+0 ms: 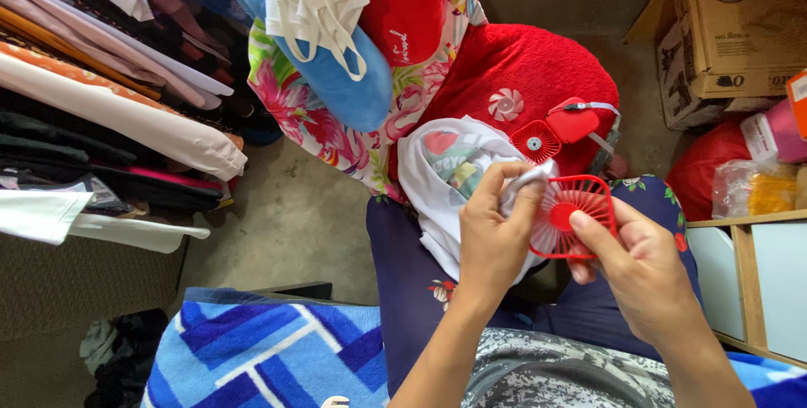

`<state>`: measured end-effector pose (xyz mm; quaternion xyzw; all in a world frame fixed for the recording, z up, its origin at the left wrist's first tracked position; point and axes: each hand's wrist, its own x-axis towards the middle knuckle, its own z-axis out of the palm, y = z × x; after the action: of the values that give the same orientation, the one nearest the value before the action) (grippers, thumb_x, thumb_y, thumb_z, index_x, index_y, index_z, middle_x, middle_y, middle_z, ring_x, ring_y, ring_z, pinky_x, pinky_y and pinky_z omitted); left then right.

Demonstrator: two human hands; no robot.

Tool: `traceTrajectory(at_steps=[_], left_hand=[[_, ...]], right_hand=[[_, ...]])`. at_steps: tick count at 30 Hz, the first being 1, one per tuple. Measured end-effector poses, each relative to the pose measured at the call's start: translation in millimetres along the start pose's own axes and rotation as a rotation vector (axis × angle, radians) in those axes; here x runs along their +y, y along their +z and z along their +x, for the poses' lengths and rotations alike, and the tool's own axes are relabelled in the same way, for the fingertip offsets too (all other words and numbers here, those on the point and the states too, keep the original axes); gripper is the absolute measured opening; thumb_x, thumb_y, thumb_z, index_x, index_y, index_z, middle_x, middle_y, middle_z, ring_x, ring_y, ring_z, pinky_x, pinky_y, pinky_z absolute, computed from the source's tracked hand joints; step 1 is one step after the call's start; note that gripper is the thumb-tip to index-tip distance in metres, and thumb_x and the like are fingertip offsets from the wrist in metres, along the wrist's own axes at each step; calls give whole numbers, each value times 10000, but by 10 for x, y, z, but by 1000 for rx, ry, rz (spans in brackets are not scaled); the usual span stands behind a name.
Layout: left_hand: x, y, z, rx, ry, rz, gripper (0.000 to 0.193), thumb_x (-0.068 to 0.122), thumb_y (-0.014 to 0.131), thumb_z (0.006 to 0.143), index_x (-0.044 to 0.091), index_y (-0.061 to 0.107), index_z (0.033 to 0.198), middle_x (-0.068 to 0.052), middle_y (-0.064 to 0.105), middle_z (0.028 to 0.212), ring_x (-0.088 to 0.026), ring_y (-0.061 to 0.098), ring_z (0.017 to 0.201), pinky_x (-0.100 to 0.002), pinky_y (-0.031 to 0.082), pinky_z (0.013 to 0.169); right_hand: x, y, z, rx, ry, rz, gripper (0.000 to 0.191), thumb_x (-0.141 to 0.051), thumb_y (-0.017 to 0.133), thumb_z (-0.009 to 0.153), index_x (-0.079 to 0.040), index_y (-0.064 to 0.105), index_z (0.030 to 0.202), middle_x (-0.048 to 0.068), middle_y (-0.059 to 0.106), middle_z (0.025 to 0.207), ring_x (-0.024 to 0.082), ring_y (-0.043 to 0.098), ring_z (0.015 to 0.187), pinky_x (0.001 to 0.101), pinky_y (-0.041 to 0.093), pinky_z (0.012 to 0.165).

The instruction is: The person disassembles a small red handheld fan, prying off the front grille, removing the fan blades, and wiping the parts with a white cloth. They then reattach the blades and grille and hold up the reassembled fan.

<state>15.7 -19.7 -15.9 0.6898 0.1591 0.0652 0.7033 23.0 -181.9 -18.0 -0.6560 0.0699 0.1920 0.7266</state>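
- Red fan grille (574, 215) is pinched at its rim by right hand (643, 269).
- White cloth (525, 183) is pressed onto it by left hand (494, 236); wiping step judged underway.
- Next, a steady hold is called for.

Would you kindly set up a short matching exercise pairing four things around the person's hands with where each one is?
Things:
1. red fan grille
2. white cloth
3. cardboard box
4. blue striped towel

Places:
A. top right corner
B. bottom left, beside the lap
C. pinched in the right hand
D. gripped by the left hand

Pairs: 1-C, 2-D, 3-A, 4-B
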Motion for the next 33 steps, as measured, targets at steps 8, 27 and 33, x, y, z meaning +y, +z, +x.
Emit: traceTrajectory(at_steps=[8, 27, 33], left_hand=[[91, -146, 15, -254, 501, 17, 228, 48, 682, 1047, 57, 711, 1273, -117, 668, 1266, -195, 650, 1187, -314, 512, 1079], [119, -166, 83, -26, 280, -2, 116, 115, 702, 975, 10, 717, 1021, -79, 714, 870, -114, 655, 724, -273, 526, 652], [241, -4, -95, -121, 527, 224, 103, 47, 726, 942, 34, 657, 1019, -113, 705, 924, -217, 746, 829, -310, 598, 736]], right_hand=[[-71, -75, 2, 14, 27, -201, 278, -206, 604, 982, -36, 712, 1173, 44, 706, 790, 84, 550, 575, 251, 431, 490], [-73, -113, -61, 65, -2, -53, 270, -168, 576, 1003, 8, 674, 1182, 93, 699, 759, 150, 603, 537, 279, 478, 477], [-156, -5, -149, 95, -10, -332, 287, -186, 605, 978, -37, 701, 1204, 83, 718, 778, 120, 633, 577, 278, 531, 498]])
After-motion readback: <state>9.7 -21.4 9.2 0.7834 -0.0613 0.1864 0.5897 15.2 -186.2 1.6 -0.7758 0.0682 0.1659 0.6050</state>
